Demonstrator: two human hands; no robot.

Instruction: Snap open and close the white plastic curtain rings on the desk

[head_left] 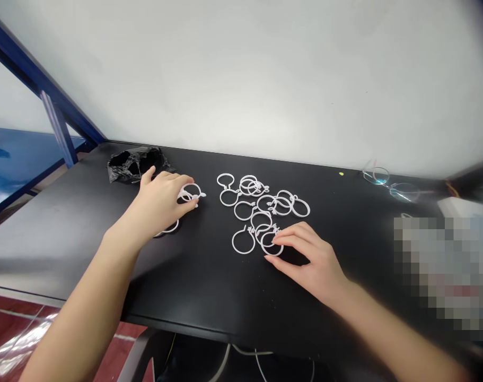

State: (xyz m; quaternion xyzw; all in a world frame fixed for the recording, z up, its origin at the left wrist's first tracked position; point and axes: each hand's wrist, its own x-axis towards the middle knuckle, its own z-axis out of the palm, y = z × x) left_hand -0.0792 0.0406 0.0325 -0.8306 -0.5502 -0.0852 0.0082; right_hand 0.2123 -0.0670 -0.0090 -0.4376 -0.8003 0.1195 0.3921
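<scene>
Several white plastic rings (261, 209) lie scattered on a black table (209, 286). My left hand (161, 204) rests at the left of the pile, its fingers closed on one white ring (191, 192); another ring (169, 228) shows partly under that hand. My right hand (310, 260) lies lower right of the pile, fingers spread, fingertips touching the nearest ring (271, 243) at the pile's front edge.
A crumpled black plastic bag (134, 162) sits at the table's back left. Clear glasses (388, 183) lie at the back right by the white wall. A blue metal frame (46, 101) stands at the left. The table's front edge runs below my arms.
</scene>
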